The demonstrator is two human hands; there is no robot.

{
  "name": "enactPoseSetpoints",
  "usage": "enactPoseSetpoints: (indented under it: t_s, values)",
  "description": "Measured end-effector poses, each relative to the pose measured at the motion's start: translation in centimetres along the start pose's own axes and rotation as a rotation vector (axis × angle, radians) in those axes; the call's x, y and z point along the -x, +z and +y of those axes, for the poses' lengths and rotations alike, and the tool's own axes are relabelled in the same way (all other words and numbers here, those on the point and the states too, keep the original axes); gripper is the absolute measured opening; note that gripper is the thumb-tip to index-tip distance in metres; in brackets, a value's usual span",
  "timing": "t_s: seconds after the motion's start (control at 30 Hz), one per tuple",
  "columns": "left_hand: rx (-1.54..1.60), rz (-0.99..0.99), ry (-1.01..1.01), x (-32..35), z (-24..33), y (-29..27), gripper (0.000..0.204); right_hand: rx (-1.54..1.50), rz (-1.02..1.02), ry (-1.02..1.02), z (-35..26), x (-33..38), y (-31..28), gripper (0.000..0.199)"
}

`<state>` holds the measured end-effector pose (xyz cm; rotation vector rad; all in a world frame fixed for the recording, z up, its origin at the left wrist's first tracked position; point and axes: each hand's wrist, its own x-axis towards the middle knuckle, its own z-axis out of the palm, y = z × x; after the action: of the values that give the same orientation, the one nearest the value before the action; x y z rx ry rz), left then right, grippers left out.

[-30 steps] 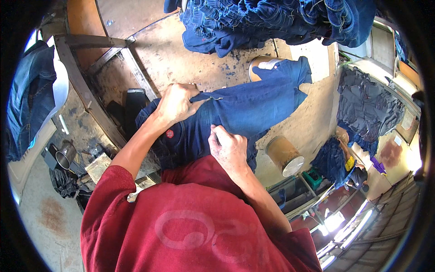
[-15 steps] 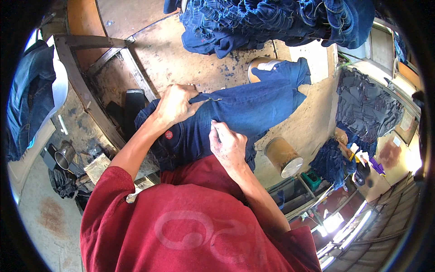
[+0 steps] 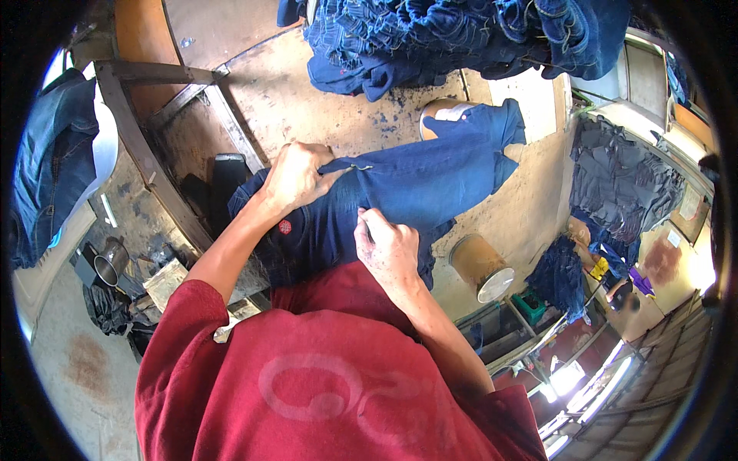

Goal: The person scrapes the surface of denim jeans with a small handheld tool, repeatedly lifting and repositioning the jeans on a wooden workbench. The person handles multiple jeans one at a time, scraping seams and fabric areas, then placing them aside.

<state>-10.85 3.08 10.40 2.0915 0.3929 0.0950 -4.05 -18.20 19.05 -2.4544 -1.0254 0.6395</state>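
A pair of dark blue jeans stretches across in front of me, one leg running out to the upper right. A small round red patch shows near my left wrist. My left hand is closed on the upper edge of the jeans, where a pale frayed line runs along the cloth. Lower and to the right, my right hand is pinched, its fingertips at the denim beside a faint pale worn spot. Whatever sits between those fingertips is too small to make out.
A large denim pile lies beyond the jeans. Two drum-like containers, one near, one far, stand beside the leg. Wooden framing, a metal mug and draped jeans are left. Grey garments and another person are right.
My right hand has shifted very slightly downward while staying pinched. My left hand keeps its hold on the jeans. The other person at the right has moved a little.
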Motion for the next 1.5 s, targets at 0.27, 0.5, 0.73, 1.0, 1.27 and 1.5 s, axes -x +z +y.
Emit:
enactPoseSetpoints:
  t_s: [0.27, 0.5, 0.73, 1.0, 1.27, 1.5]
  values:
    - [-0.080, -0.115, -0.113, -0.3, 1.8, -1.5, 0.040, -0.349, -0.074, 0.171, 0.9, 0.8, -1.5, 0.012]
    - [-0.393, 0.483, -0.727, 14.6, 10.0, -2.2, 0.101, -0.735, 0.095, 0.424, 5.6, 3.7, -6.0, 0.046]
    - [-0.427, 0.687, -0.604, 21.1, 11.2, 6.5, 0.037, -0.715, 0.061, 0.303, 8.3, 4.8, -7.0, 0.029]
    - [1.568, 0.278, -1.276, 20.9, 14.3, 3.2, 0.062, -0.540, 0.114, 0.059, 8.1, 7.1, -9.6, 0.016]
    - [1.873, 0.113, -0.959, 15.9, 13.7, 3.0, 0.056, -0.604, 0.159, 0.050, 6.7, 9.4, -11.3, 0.016]
    - [1.271, 0.100, -0.731, 17.4, 16.3, 1.2, 0.045, -0.076, 0.313, -0.266, 2.5, 10.1, -12.6, 0.010]
